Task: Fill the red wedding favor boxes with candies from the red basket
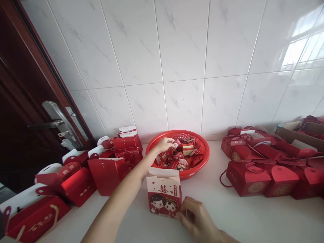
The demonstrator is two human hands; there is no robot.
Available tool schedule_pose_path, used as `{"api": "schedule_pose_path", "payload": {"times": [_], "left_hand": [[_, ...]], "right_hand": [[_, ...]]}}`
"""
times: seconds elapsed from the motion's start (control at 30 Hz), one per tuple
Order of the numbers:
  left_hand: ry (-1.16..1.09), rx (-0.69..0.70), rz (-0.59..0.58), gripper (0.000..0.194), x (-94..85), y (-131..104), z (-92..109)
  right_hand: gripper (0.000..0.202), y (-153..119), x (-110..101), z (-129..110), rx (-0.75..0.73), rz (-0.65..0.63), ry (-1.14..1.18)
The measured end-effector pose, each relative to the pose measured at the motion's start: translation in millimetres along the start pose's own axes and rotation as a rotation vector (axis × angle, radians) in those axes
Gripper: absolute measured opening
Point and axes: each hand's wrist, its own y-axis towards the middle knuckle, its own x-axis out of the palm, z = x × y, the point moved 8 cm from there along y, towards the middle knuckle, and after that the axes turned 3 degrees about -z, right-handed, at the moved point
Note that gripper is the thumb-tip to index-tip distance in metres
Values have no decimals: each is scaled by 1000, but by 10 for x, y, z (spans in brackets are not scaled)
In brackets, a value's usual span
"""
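My left hand (pixel 165 144) reaches over the left part of a red plastic basket (pixel 206 153). Its fingers are closed at a small pink-and-white wrapped candy (pixel 176 144) on the pile of red-wrapped sweets. Just in front of the basket stands a red and cream candy box (pixel 164 190) printed with two cartoon figures, its top flaps raised. Close by, my right hand (pixel 196 216) has curled fingers at the box's lower right corner, with thumb and fingertips against it. The inside of the box is hidden from this angle.
Several red gift boxes with upright flaps (pixel 78 185) fill the left side of the white table (pixel 202 233). More red boxes (pixel 249 179) are packed in rows at the right, before a cardboard carton (pixel 288 135). Behind is a tiled wall (pixel 182 67); a dark door (pixel 22 84) stands left.
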Motion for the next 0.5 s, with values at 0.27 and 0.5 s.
{"api": "schedule_pose_path", "payload": {"times": [0.27, 0.5], "left_hand": [[-286, 151, -34, 40, -36, -81, 256], [-262, 177, -88, 42, 6, -155, 351]], "right_hand": [[14, 756, -1102, -443, -55, 406, -34], [29, 1578, -1253, 191, 284, 460, 278]]}}
